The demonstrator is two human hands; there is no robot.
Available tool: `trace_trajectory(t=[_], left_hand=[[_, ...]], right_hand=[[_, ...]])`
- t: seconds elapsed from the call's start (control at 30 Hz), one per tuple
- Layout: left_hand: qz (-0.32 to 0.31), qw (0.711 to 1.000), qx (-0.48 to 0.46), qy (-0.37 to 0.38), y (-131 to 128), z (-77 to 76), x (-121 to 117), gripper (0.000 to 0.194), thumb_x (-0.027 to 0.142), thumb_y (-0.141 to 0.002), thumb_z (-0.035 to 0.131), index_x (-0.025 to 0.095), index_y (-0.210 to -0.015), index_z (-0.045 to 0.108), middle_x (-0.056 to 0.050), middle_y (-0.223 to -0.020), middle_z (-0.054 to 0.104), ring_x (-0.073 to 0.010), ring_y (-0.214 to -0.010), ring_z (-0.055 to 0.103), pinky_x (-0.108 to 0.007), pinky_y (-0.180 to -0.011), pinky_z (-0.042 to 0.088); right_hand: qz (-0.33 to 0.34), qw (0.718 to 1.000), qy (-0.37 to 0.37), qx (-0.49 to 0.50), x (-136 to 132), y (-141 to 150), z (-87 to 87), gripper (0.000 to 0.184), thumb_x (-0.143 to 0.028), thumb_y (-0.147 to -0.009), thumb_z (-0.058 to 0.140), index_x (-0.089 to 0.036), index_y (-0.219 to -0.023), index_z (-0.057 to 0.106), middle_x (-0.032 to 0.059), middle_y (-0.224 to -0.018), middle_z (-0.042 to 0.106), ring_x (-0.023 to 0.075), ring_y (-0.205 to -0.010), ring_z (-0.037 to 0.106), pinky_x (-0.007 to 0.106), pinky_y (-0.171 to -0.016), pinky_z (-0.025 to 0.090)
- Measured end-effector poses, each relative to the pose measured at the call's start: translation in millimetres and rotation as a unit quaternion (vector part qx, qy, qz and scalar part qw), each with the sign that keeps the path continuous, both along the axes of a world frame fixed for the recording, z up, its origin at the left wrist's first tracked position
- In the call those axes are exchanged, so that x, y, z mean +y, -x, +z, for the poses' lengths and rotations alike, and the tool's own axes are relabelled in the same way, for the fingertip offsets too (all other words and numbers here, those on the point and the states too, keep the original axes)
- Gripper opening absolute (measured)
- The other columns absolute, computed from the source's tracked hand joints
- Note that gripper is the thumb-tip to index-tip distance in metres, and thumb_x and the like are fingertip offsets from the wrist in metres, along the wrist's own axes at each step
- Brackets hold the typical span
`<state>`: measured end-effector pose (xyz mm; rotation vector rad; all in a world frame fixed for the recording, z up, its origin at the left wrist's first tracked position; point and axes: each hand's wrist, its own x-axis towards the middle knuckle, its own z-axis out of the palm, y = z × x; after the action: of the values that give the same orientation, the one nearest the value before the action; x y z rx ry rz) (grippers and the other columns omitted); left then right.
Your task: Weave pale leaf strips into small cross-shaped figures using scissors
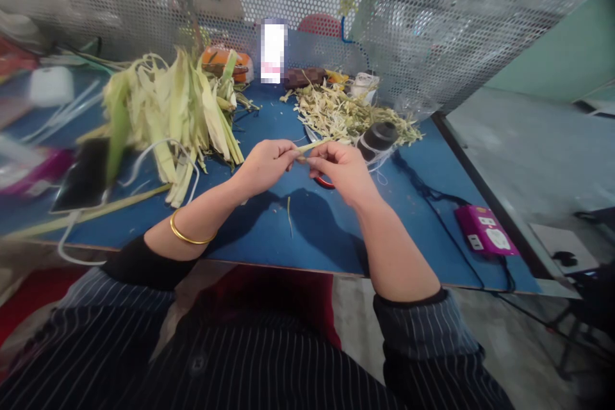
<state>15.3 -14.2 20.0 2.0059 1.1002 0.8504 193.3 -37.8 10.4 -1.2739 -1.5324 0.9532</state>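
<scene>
Over the blue table [269,224], my left hand [266,163] and my right hand [342,166] meet, both pinched on a thin pale husk strip [313,145] that runs between them. The fingers of each hand are closed round the strip. A gold bangle [187,232] sits on my left wrist. A red-handled tool [324,183] lies on the table just under my right hand, mostly hidden. A single loose sliver [289,214] lies on the table below my hands.
A pile of green-yellow corn husks [173,109] lies at the left, shredded husk scraps [346,116] at the back right. A black thread spool [378,138] stands near my right hand. A phone [84,176], a white cable [158,154], a purple power strip [483,230] and perforated metal screen [432,19] surround the area.
</scene>
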Motion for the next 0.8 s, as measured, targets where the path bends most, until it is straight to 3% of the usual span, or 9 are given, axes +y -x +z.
trace_trajectory(t=[0.37, 0.57, 0.8], left_hand=[[-0.01, 0.996, -0.048, 0.075, -2.5, 4.2, -2.7, 0.028, 0.032, -0.086, 0.048, 0.015, -0.079, 0.069, 0.001, -0.059, 0.049, -0.0096, -0.053, 0.037, -0.022, -0.052, 0.028], [-0.01, 0.992, -0.074, 0.104, -4.0, 5.3, -4.6, 0.034, 0.038, -0.087, 0.047, 0.014, -0.079, 0.07, 0.002, -0.056, 0.043, -0.0089, -0.051, 0.032, -0.023, -0.05, 0.025], [-0.057, 0.98, -0.113, 0.153, -3.7, 5.8, -5.4, 0.029, 0.036, -0.086, 0.051, 0.015, -0.069, 0.063, 0.004, -0.054, 0.036, -0.008, -0.05, 0.031, -0.023, -0.049, 0.024]], right_hand=[[-0.054, 0.996, -0.053, 0.048, 2.7, 4.8, -4.5, 0.012, -0.03, -0.08, 0.06, -0.018, -0.077, 0.059, 0.0007, -0.069, 0.064, 0.012, -0.06, 0.062, 0.027, -0.06, 0.049], [-0.074, 0.994, -0.069, 0.043, -0.9, 6.6, -3.0, 0.011, -0.029, -0.081, 0.06, -0.019, -0.078, 0.061, -0.0001, -0.066, 0.063, 0.0113, -0.058, 0.058, 0.028, -0.06, 0.049], [-0.055, 0.993, -0.084, 0.065, 0.4, 5.0, -1.4, 0.011, -0.03, -0.079, 0.062, -0.019, -0.075, 0.061, -0.0012, -0.063, 0.061, 0.0104, -0.055, 0.056, 0.027, -0.059, 0.047]])
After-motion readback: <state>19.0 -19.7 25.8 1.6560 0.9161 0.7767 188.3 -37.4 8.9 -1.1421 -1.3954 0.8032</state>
